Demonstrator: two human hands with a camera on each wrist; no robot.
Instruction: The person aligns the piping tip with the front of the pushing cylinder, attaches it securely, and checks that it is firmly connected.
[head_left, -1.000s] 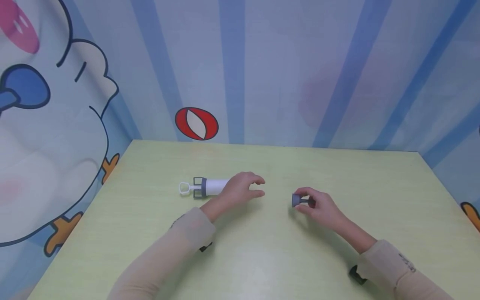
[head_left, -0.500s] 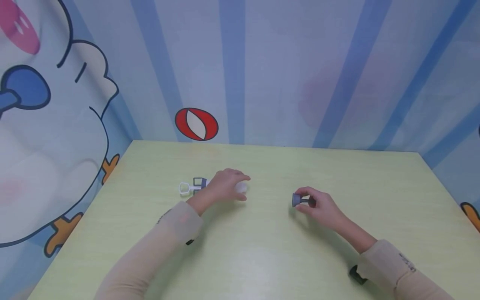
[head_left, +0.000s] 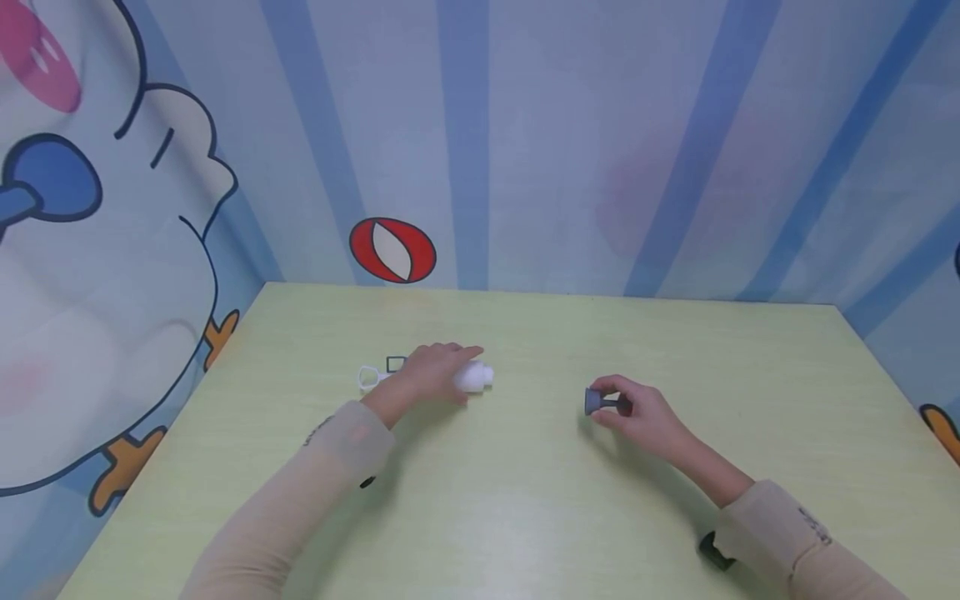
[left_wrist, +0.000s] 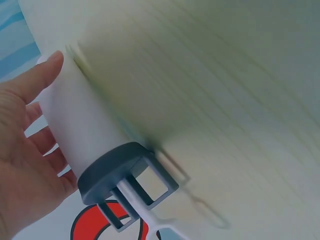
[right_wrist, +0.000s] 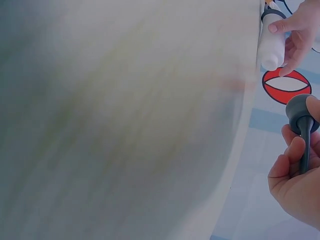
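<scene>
A white syringe-like tube (head_left: 471, 377) lies sideways on the table, with a dark grey collar (left_wrist: 115, 170) bearing two square finger loops and a white plunger handle (head_left: 368, 377) at its left end. Its narrow tip points right. My left hand (head_left: 429, 373) holds the tube from above, thumb on one side and fingers on the other, covering its middle. Farther right, my right hand (head_left: 647, 421) pinches a small grey cup-shaped piece with a thin stem (head_left: 593, 402). In the right wrist view its rounded head (right_wrist: 298, 109) shows, the stem running into the palm.
The pale yellow-green table (head_left: 525, 500) reaches back to a wall (head_left: 570, 167) printed with blue stripes and a red oval (head_left: 392, 250). At the left, a side wall (head_left: 90, 292) carries a large cartoon figure. Dark straps sit at both sleeve cuffs.
My left hand has moved left and down along the tube, from beyond its tip to around its middle, and now holds it. The right hand stays still with the grey piece.
</scene>
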